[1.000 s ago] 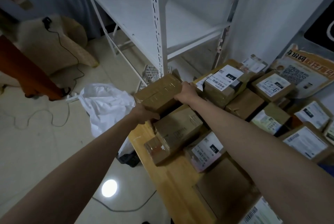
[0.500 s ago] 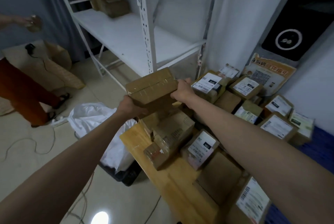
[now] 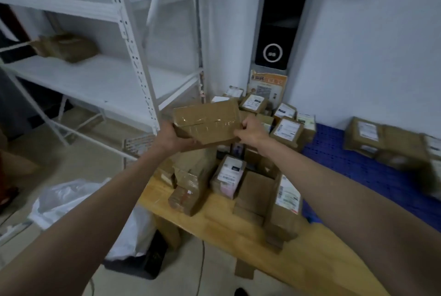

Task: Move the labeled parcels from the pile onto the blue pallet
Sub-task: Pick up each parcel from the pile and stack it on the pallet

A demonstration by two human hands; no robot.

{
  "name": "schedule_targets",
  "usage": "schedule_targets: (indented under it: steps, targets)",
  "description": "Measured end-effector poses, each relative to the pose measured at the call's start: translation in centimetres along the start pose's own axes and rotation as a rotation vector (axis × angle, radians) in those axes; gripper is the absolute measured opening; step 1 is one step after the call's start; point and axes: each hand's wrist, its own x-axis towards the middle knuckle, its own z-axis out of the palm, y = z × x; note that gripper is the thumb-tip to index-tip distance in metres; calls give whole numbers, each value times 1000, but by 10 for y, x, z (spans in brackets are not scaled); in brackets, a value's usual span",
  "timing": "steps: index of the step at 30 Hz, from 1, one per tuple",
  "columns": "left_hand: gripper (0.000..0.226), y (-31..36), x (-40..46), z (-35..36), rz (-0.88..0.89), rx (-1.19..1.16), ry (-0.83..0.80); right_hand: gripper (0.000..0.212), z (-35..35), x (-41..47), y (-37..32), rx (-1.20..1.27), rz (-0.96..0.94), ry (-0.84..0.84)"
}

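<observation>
Parcel (image 3: 207,123) label is not visible; only taped brown faces show, blurred. Compared with 0.5 s earlier, it is higher above the pile (image 3: 241,176), and the blue pallet (image 3: 358,166) shows. Left hand (image 3: 170,137) and right hand (image 3: 251,131) grip opposite ends, fingers curled around the edges, both arms extended.

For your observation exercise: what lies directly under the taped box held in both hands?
Under the taped box sit piled brown parcels on a wooden table; some show white labels. Whatever lies directly behind the box and hands is covered.
</observation>
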Motion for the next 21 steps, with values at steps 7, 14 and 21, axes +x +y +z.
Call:
schedule_targets:
  steps: [7, 14, 21]
  targets:
    - [83, 49, -29, 62, 290, 91, -67, 40, -80, -71, 56, -13, 158, 162]
    - [79, 109, -48, 141, 469, 144, -262, 69, -147, -124, 106, -87, 273, 296]
    - [84, 164, -66, 231, 512, 105, -459, 74, -217, -154, 176, -146, 402, 345]
